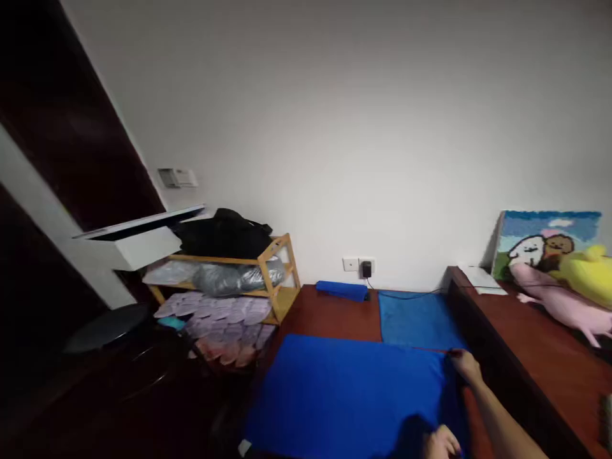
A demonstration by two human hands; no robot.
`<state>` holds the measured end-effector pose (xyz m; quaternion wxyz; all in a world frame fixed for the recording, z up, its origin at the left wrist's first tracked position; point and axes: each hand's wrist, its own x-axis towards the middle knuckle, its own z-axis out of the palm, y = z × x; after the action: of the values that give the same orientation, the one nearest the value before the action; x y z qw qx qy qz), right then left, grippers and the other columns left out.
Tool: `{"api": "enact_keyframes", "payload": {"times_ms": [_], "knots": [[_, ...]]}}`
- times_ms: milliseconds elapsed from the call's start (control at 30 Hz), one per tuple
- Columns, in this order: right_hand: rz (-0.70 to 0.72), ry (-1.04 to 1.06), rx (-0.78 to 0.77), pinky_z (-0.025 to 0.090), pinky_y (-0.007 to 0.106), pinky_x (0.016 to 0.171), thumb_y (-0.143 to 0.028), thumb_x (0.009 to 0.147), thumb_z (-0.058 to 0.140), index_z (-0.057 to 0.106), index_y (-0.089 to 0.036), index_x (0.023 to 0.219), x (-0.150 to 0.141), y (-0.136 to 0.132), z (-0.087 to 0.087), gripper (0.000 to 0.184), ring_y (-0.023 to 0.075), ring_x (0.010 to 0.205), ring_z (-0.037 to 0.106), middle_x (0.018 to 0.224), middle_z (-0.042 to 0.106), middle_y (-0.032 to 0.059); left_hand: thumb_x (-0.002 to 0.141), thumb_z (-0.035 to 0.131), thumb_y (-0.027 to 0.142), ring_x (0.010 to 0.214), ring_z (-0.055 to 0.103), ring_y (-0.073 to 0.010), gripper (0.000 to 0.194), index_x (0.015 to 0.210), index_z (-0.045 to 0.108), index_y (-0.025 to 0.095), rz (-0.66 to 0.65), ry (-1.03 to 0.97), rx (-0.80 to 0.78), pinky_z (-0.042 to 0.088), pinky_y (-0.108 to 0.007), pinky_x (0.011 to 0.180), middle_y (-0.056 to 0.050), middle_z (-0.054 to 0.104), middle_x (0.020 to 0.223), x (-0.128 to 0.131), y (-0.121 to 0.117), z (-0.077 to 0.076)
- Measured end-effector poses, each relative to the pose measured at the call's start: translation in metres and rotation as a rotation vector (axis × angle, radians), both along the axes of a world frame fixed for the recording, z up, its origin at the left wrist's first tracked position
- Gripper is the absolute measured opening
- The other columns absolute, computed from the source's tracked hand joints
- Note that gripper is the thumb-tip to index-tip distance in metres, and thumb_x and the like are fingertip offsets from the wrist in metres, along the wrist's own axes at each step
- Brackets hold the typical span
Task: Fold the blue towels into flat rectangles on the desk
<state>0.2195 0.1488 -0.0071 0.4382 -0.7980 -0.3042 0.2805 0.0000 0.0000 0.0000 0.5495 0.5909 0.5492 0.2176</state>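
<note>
A bright blue cloth [349, 389] lies spread flat on a reddish-brown wooden table, with a small white tag at its near left corner. At its far right corner, my right hand [466, 366] has its fingers closed on the fabric. My left hand [442, 441], partly cut off by the bottom of the view, is curled at the near part of the cloth's right side. Fabric near that side is slightly rumpled between my hands. Behind it lie a lighter blue cloth [421, 319] and a folded blue cloth [342, 290].
A black plug [366, 269] sits in the wall socket, its cable trailing right. On the raised ledge at right are a pink plush toy [559, 296], a yellow plush toy [590, 277] and a painting [549, 239]. A wooden rack [282, 280] and a dark stool [108, 328] stand left.
</note>
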Motion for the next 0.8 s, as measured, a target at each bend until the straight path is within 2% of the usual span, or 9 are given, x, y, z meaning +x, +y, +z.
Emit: {"api": "enact_keyframes", "payload": {"times_ms": [133,200,267,367,467,600,700,800], "knots": [[0.037,0.043,0.04,0.053,0.035,0.058,-0.034,0.055,0.069,0.066,-0.026,0.057,-0.024,0.01,0.022,0.01,0.0272,0.062,0.068,0.047,0.056,0.0007,0.056,0.068,0.013,0.064,0.063,-0.022,0.027,0.066,0.047,0.027,0.078,-0.062,-0.007,0.048,-0.034,0.068,0.007,0.048,0.054,-0.033,0.003,0.007],[0.088,0.082,0.105,0.051,0.033,0.053,-0.042,0.06,0.066,0.071,-0.023,0.07,-0.042,0.019,0.036,0.022,0.0236,0.056,0.064,0.048,0.056,-0.0003,0.061,0.068,0.016,0.055,0.061,-0.0191,0.025,0.07,0.048,0.027,0.121,-0.186,-0.026,0.045,-0.03,0.059,0.008,0.047,0.051,-0.053,0.004,0.013],[0.157,0.116,0.175,0.05,0.031,0.05,-0.047,0.063,0.063,0.074,-0.019,0.081,-0.066,0.031,0.053,0.035,0.0197,0.052,0.061,0.052,0.059,0.0,0.067,0.07,0.021,0.05,0.059,-0.0168,0.023,0.073,0.048,0.026,0.15,-0.323,-0.016,0.042,-0.028,0.054,0.008,0.049,0.048,-0.078,0.006,0.021],[0.292,0.136,0.259,0.05,0.029,0.052,-0.051,0.064,0.061,0.074,-0.016,0.086,-0.114,0.054,0.08,0.043,0.0166,0.054,0.06,0.066,0.068,0.0044,0.071,0.074,0.032,0.052,0.062,-0.0157,0.026,0.073,0.049,0.025,0.206,-0.472,0.06,0.043,-0.026,0.055,0.006,0.056,0.052,-0.129,0.007,0.035],[0.476,0.117,0.318,0.055,0.03,0.062,-0.052,0.067,0.063,0.075,-0.015,0.089,-0.18,0.081,0.102,0.044,0.0184,0.067,0.067,0.081,0.075,0.0083,0.074,0.076,0.047,0.057,0.065,-0.0168,0.035,0.074,0.048,0.025,0.304,-0.55,0.119,0.048,-0.027,0.06,0.005,0.059,0.056,-0.194,0.006,0.049],[0.746,0.026,0.366,0.058,0.034,0.081,-0.045,0.075,0.064,0.077,-0.018,0.095,-0.292,0.115,0.117,0.036,0.0224,0.088,0.072,0.097,0.079,0.008,0.08,0.069,0.062,0.064,0.068,-0.0191,0.042,0.077,0.049,0.025,0.421,-0.495,0.217,0.051,-0.028,0.067,0.003,0.062,0.06,-0.294,-0.002,0.064],[0.94,-0.086,0.375,0.057,0.035,0.088,-0.032,0.076,0.068,0.078,-0.021,0.096,-0.38,0.135,0.115,0.025,0.0223,0.094,0.072,0.101,0.079,0.0063,0.086,0.062,0.062,0.069,0.068,-0.0195,0.039,0.079,0.052,0.025,0.507,-0.291,0.298,0.05,-0.028,0.069,0.002,0.063,0.064,-0.369,-0.008,0.066],[1.09,-0.215,0.361,0.056,0.034,0.091,-0.027,0.081,0.072,0.076,-0.021,0.093,-0.454,0.149,0.102,0.014,0.0198,0.093,0.071,0.1,0.078,0.0053,0.094,0.051,0.051,0.069,0.066,-0.0184,0.028,0.083,0.056,0.025,0.563,0.027,0.34,0.046,-0.026,0.068,0.002,0.064,0.067,-0.432,-0.008,0.06]]}}
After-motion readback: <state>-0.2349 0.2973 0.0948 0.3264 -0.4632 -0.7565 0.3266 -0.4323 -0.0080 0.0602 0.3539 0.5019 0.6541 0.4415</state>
